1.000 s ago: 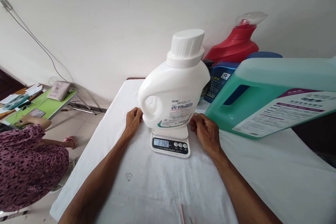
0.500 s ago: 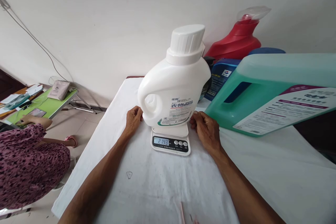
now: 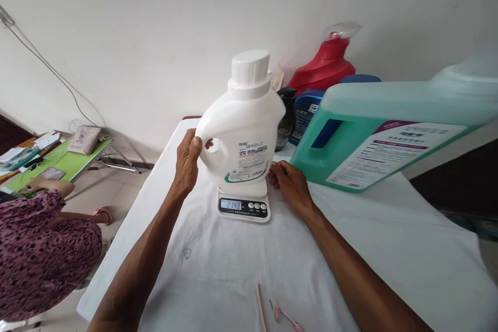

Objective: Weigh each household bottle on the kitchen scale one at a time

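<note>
A white detergent jug (image 3: 243, 135) with a white cap stands upright on a small digital kitchen scale (image 3: 244, 205) whose display reads 2143. My left hand (image 3: 187, 161) wraps around the jug's handle on its left side. My right hand (image 3: 287, 182) rests on the white cloth beside the scale's right edge, fingers curled, holding nothing; whether it touches the jug's base I cannot tell.
A large teal jug (image 3: 373, 135) lies on its side at the right. Behind stand a red bottle (image 3: 324, 65), a blue bottle (image 3: 305, 111) and a dark bottle (image 3: 285, 119). Pink sticks (image 3: 278, 311) lie near me. A person in a patterned garment (image 3: 42, 254) sits left by a green table (image 3: 58, 158).
My left hand rose from the jug's base and closed around its handle. The camera view shifted, and the scale reading went from 2142 to 2143.
</note>
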Available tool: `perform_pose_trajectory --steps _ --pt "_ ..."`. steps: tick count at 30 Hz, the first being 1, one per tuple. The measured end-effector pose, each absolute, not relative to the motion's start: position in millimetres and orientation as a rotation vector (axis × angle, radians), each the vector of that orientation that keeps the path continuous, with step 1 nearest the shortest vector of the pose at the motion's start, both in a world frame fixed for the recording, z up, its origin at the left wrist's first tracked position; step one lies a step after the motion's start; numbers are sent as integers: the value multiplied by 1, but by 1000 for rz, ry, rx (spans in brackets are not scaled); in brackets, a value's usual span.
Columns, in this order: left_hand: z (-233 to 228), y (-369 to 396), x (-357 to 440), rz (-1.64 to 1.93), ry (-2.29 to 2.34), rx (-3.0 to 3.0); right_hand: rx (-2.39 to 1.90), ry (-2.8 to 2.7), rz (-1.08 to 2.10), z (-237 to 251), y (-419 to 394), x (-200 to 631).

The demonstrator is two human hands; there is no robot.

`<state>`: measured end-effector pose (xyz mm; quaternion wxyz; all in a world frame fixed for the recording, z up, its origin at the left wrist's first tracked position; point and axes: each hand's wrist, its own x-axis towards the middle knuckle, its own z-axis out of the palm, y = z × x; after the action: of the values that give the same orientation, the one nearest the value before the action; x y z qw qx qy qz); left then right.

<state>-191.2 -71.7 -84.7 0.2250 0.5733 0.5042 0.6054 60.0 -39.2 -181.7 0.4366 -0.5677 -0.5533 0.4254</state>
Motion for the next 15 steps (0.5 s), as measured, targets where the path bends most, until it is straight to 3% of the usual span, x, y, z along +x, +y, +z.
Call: perform_pose_trajectory --steps 6,15 --pt "-65 -61 -172 1677 1183 1457 -1445 -1721 732 -161 -95 103" --pt "-49 -67 -145 1858 1105 1099 -1584 -1619 493 -204 -201 158"
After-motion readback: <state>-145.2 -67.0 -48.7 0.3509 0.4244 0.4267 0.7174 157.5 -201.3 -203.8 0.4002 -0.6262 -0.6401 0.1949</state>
